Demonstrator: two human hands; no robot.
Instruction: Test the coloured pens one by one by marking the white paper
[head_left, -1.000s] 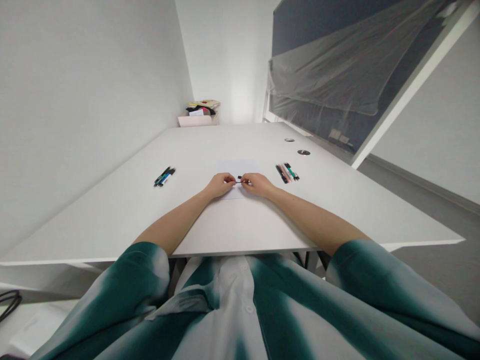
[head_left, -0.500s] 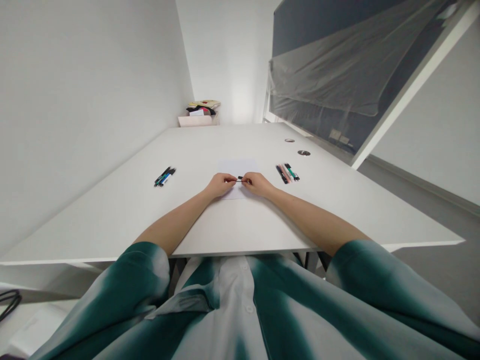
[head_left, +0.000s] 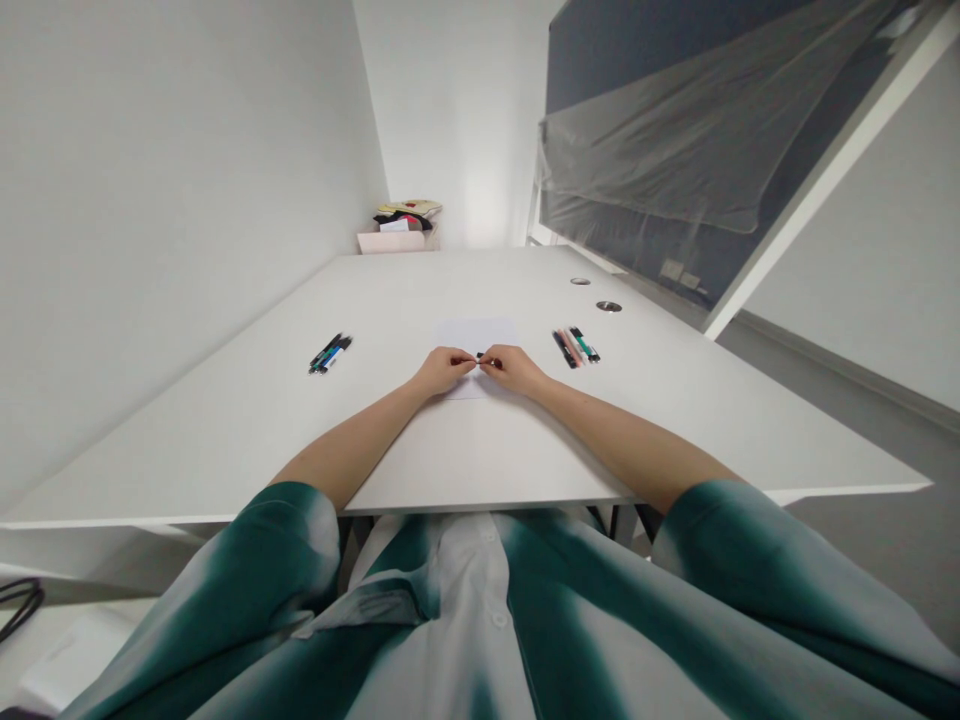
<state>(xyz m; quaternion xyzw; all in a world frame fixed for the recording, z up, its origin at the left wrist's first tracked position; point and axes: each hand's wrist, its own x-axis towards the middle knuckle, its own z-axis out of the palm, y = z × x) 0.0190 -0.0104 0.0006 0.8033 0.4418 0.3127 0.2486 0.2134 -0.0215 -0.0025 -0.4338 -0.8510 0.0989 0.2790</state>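
Note:
My left hand (head_left: 442, 371) and my right hand (head_left: 514, 370) meet over a white sheet of paper (head_left: 477, 331) in the middle of the table. Both are closed in a pinch, fingertips almost touching. Between them shows a bit of a thin dark stick-like piece (head_left: 478, 362), perhaps part of a pen; the fingers cover most of it. Just behind the fingertips a small black piece (head_left: 480, 355) peeks out, partly hidden by my right hand. Whether it belongs to the thin piece I cannot tell.
On the white table (head_left: 420, 450), a bundle of pens (head_left: 330, 354) lies left and a row of pens (head_left: 576, 347) lies right. Two round table inserts (head_left: 609, 307) sit farther right. A pale box (head_left: 391, 242) holding items stands at the far end. A plastic-draped dark panel (head_left: 660, 150) borders the right.
My hands have drawn slightly closer together, my right hand shifting a little left. Less of the thin dark piece and of the small black piece shows between them. The pens lie as before.

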